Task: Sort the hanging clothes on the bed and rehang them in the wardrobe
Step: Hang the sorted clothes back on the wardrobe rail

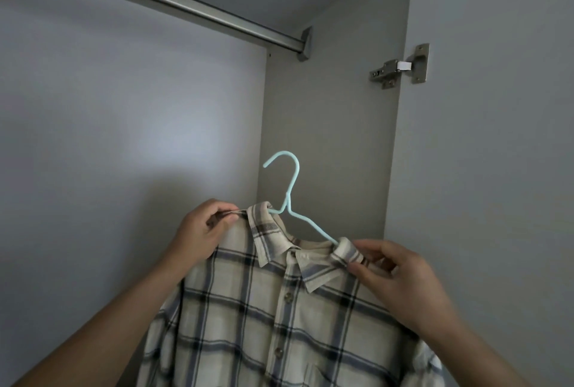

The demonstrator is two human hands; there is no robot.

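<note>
A beige plaid button-up shirt hangs on a light blue hanger, held up in front of the wardrobe interior. My left hand pinches the shirt at its left shoulder beside the collar. My right hand pinches the right side of the collar where the hanger arm goes under the cloth. The hanger's hook points up and left, well below the metal wardrobe rail, which crosses the top of the view with nothing hanging on the stretch I can see.
The rail ends in a bracket on the wardrobe's right side panel. A metal door hinge sits on that panel's front edge, with the open door to its right. The grey back wall lies behind the shirt.
</note>
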